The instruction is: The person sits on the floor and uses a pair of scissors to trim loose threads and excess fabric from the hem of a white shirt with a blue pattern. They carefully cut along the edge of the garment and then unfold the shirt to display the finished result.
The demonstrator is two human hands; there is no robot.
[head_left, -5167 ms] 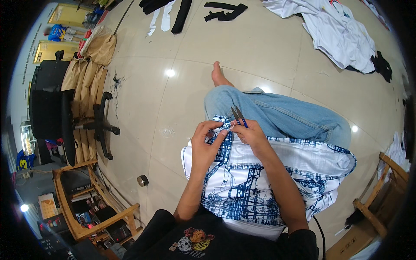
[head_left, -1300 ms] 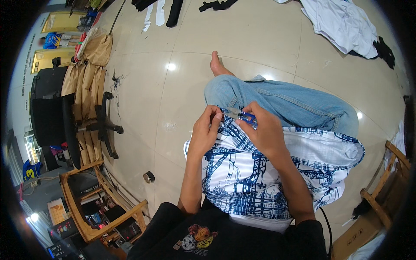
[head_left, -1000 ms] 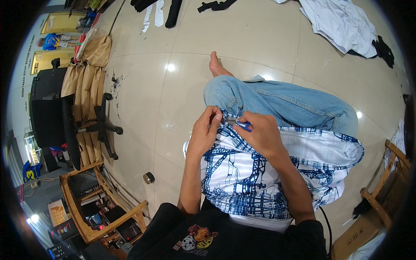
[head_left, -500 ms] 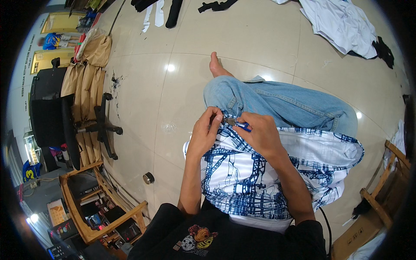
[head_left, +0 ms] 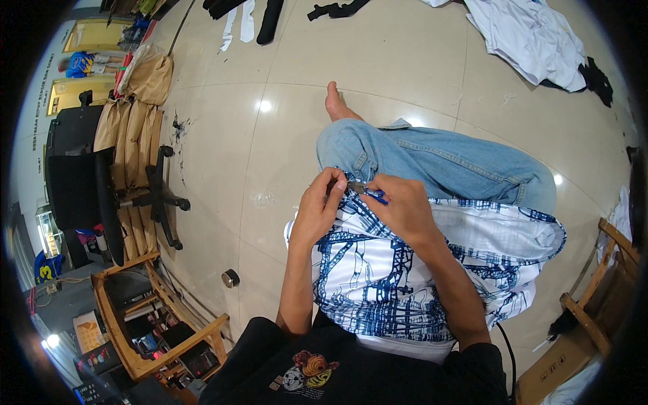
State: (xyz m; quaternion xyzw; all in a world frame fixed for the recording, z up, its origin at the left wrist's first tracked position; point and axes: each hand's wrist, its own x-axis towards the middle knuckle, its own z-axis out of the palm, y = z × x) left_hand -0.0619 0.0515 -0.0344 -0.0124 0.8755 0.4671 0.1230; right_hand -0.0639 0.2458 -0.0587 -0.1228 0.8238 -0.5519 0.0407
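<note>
Across my lap lies a white garment with a dark blue line pattern (head_left: 361, 273), bunched up, its open tube-like end spread to the right. My left hand (head_left: 319, 210) pinches the garment's far edge between thumb and fingers. Close beside it, my right hand (head_left: 405, 210) is closed around small thread snips with blue handles (head_left: 375, 196). Their metal blades point left, toward the pinched edge. Whether the blades touch the cloth or a thread is too small to tell.
My bent leg in light blue jeans (head_left: 439, 152) lies beyond the garment. White clothing (head_left: 530, 44) and black strips (head_left: 337, 9) are on the tiled floor. A black office chair (head_left: 81, 192) and wooden frame (head_left: 111, 317) stand left; a cardboard box (head_left: 553, 368) is at lower right.
The snips have shifted very slightly in my right hand, and their blades show a little more clearly. Both hands stay at the same edge of the garment.
</note>
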